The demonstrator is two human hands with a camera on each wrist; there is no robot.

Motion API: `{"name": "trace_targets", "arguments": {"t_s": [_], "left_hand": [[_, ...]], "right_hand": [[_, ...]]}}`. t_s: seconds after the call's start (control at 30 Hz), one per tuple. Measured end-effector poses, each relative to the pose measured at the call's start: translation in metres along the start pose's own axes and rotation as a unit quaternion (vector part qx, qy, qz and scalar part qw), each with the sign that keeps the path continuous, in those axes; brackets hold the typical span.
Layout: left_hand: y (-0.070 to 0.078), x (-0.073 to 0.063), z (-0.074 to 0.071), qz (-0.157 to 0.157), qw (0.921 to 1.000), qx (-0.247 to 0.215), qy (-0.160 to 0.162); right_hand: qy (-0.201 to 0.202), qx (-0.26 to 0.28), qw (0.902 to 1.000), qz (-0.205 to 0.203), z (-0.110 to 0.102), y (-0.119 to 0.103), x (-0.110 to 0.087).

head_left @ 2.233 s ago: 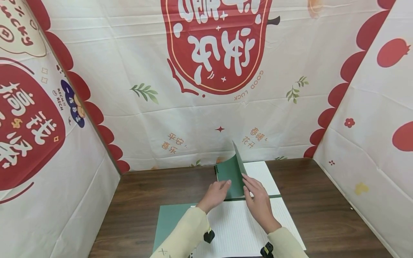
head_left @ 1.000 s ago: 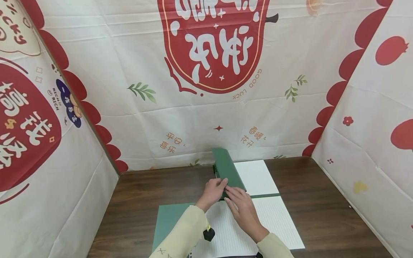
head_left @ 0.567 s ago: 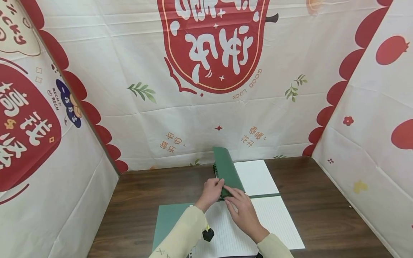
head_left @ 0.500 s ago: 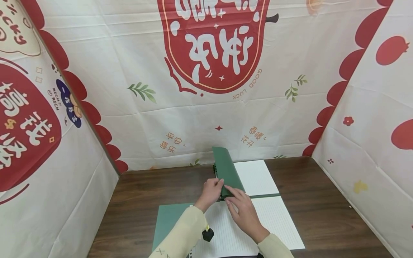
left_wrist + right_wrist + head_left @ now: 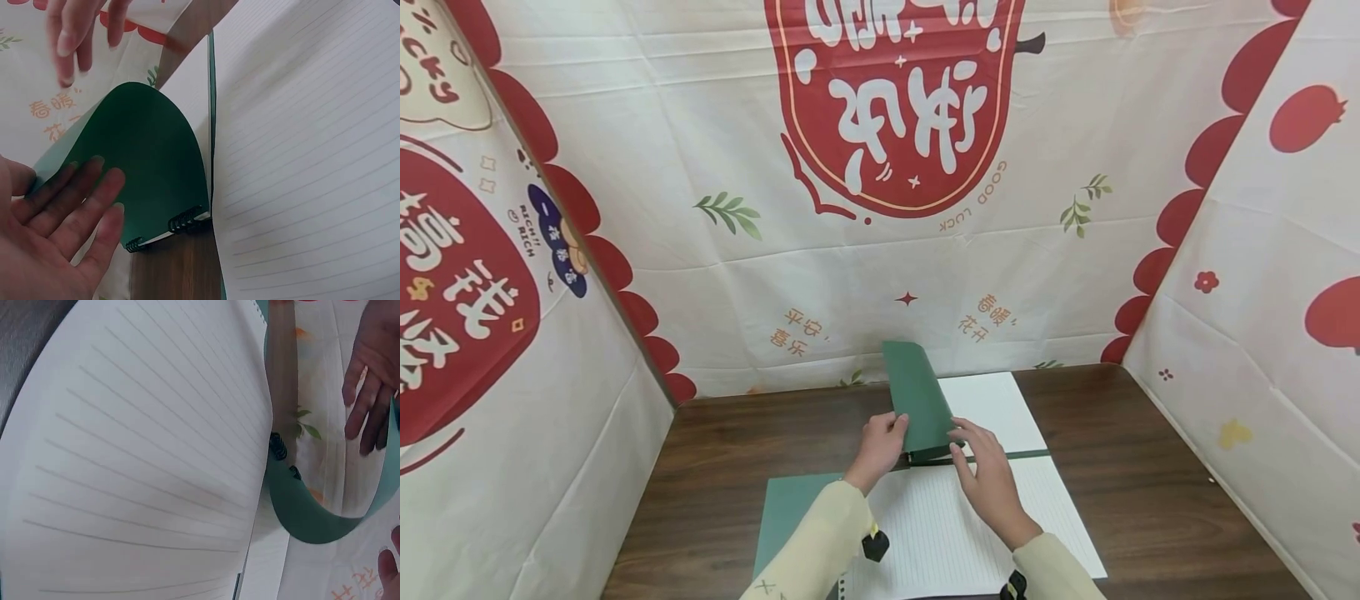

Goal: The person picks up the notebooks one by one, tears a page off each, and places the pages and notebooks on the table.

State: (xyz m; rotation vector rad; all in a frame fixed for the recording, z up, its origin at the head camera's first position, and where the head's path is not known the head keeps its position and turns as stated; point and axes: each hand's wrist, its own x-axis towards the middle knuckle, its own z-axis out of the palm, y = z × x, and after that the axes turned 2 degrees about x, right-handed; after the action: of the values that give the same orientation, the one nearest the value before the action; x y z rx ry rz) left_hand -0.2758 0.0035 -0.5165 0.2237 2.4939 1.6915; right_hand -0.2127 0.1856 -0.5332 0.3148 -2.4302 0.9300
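A spiral notebook lies open at the back of the table, with a white page (image 5: 992,404) on its right. Its green cover (image 5: 917,396) is bent up in a curve and leans to the left. My left hand (image 5: 878,446) pinches the cover's free edge, thumb on one side and fingers on the other, as the left wrist view shows. Just right of the cover, my right hand (image 5: 991,479) has its fingers spread and loosely bent, apart from it in the left wrist view. Black coils (image 5: 184,220) show at the notebook's spine.
Nearer me lies a second open notebook with lined pages (image 5: 940,533) and a green cover (image 5: 793,512) at its left. The brown wooden table (image 5: 700,483) extends to both sides. Printed cloth walls (image 5: 850,275) enclose the back and sides.
The green cover, upright and held at its right edge 2.2 s ago, has bent over leftward. Since half a second ago, my left hand has shifted left with its edge; my right hand has moved right.
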Motion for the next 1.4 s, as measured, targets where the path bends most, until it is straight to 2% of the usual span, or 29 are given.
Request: {"name": "trace_targets", "arguments": {"t_s": [0.27, 0.73, 1.0, 1.13, 1.27, 1.4], "left_hand": [[-0.004, 0.001, -0.009, -0.012, 0.9994, 0.001, 0.034], [-0.008, -0.001, -0.027, -0.021, 0.9983, -0.003, 0.055], [-0.014, -0.003, -0.032, -0.028, 0.997, -0.013, 0.07], [-0.017, -0.002, -0.036, -0.044, 0.9959, -0.023, 0.076], [-0.02, -0.003, -0.039, -0.045, 0.9954, -0.02, 0.083], [-0.023, -0.004, -0.041, -0.044, 0.9952, -0.015, 0.086]], "right_hand": [[-0.011, 0.001, 0.9982, 0.059, -0.004, 0.017, 0.004], [-0.043, -0.027, 0.9892, 0.137, -0.008, 0.046, 0.011], [-0.083, -0.017, 0.974, 0.21, -0.011, 0.06, 0.012], [-0.088, -0.027, 0.9696, 0.226, -0.014, 0.065, 0.013], [-0.088, -0.032, 0.966, 0.241, -0.013, 0.069, 0.012], [-0.104, -0.024, 0.9583, 0.265, -0.011, 0.073, 0.011]]}}
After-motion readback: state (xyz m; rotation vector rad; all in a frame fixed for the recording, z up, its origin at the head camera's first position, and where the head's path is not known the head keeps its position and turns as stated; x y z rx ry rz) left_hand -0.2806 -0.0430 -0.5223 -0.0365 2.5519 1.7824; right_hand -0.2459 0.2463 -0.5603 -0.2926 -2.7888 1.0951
